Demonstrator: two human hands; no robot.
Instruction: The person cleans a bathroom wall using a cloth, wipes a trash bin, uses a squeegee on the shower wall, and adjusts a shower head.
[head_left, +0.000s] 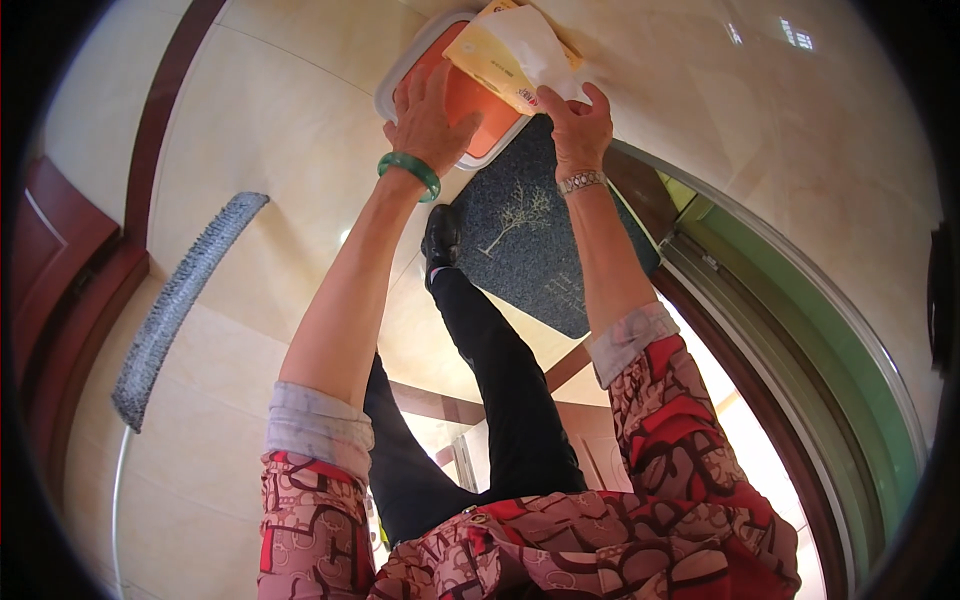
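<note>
An orange panel with a pale rounded rim, the top of a bin or a stool (487, 120), lies before me at the top of the view. My left hand (431, 124), with a green bangle above it, is spread over the orange surface and holds nothing; whether it touches is unclear. A yellow tissue pack (491, 64) with a white tissue (540, 49) coming out overlaps the panel's upper right. My right hand (579, 124), with a metal watch at the wrist, pinches the lower right edge of the tissue or pack between thumb and fingers.
A dark grey mat (517, 225) with a tree print lies below the panel, my black shoe (442, 236) at its left edge. At the left, a grey fluffy duster (191, 300) on a thin rod stands near a red-brown wooden door (60, 277). A sliding-door track (780, 322) curves along the right.
</note>
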